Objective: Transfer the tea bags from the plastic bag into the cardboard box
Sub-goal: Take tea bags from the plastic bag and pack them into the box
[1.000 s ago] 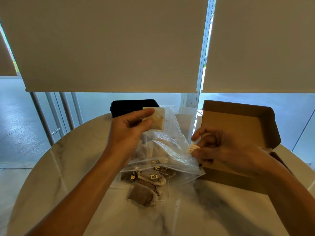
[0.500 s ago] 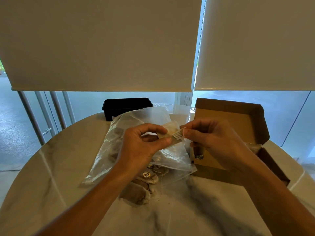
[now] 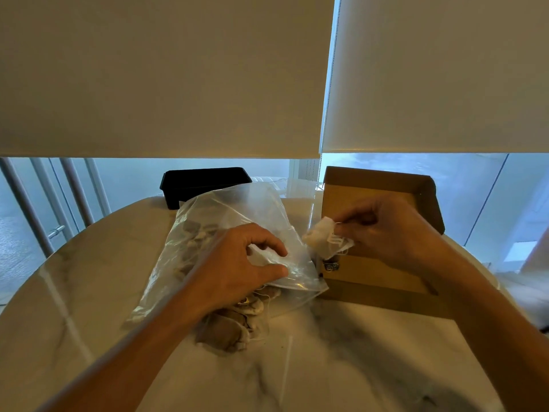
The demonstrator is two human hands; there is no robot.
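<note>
A clear plastic bag lies in the middle of the round marble table, with several brown tea bags inside near its front end. My left hand pinches the bag's plastic near its right edge. An open cardboard box stands to the right, lid flap raised. My right hand holds one pale tea bag with its string and tag, just over the box's left wall. A tea bag tag shows inside the box below it.
A black rectangular tray sits at the table's far edge behind the plastic bag. White roller blinds hang over the windows beyond. The marble table curves away at left and right.
The tea bag passed from my left hand to my right, which carried it right to the box. My left hand dropped down onto the plastic bag and gripped it.
</note>
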